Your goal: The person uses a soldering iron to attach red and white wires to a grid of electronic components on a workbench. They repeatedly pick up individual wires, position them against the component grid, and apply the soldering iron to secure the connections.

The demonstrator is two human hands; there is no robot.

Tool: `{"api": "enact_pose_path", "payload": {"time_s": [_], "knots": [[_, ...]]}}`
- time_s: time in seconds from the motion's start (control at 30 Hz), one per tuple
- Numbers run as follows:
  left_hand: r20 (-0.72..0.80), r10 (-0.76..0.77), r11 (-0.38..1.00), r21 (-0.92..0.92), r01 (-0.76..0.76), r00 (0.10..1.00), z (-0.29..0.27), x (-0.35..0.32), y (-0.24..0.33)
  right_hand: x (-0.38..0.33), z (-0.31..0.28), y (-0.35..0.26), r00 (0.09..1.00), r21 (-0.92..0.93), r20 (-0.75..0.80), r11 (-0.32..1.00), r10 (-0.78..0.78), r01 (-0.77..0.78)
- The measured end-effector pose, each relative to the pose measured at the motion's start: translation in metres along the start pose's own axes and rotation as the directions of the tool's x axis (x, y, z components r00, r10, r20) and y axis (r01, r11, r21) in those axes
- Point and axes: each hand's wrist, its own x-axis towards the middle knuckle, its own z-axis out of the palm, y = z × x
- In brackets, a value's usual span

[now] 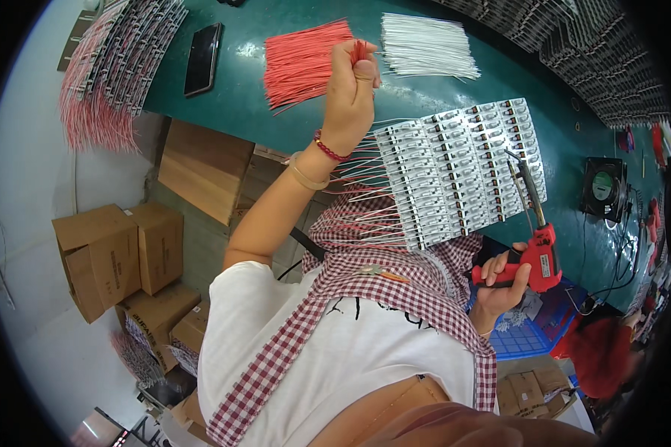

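A soldering gun (546, 261), clamped in the fingers of the right hand (503, 290), points over circuit boards (462, 175) beyond them, while fingers of the left hand (352, 97) pinch red wires (360, 51) near a wire pile (300, 63) on the surface (238, 112).

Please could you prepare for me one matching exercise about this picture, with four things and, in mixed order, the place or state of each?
Column one:
1. Phone
2. White wires
3. Left hand
4. Soldering tool

Column two:
A. Gripped in the right hand
B. Lying to the right of the red wire pile
C. Lying to the left of that red pile
D. Closed around a bunch of red strands

Right pairs: 1-C, 2-B, 3-D, 4-A.
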Motion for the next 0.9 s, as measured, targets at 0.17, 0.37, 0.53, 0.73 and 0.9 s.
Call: {"api": "enact_pose_path", "payload": {"time_s": [0.17,0.37,0.53,0.73,0.9], "knots": [[-0.046,0.195,0.981,0.016,-0.195,0.98,0.013,-0.002,-0.006,0.0,0.003,0.001,1.0,0.014,-0.002,1.0,0.009,-0.009],[0.071,0.088,0.993,0.077,-0.093,0.994,0.009,-0.007,0.016,0.001,0.003,-0.001,1.0,0.01,0.008,1.0,0.008,-0.008],[0.029,0.077,0.994,0.08,-0.079,0.997,0.015,-0.007,0.016,0.001,-0.001,0.002,0.999,0.032,0.02,0.999,0.025,-0.026],[-0.011,0.043,0.999,0.01,-0.043,0.999,0.018,-0.014,0.017,0.001,0.0,0.0,1.0,0.02,0.004,1.0,0.02,-0.02],[-0.081,0.046,0.998,0.055,-0.041,0.996,0.009,-0.017,0.026,0.002,-0.001,0.001,1.0,0.023,0.007,1.0,0.021,-0.022]]}}
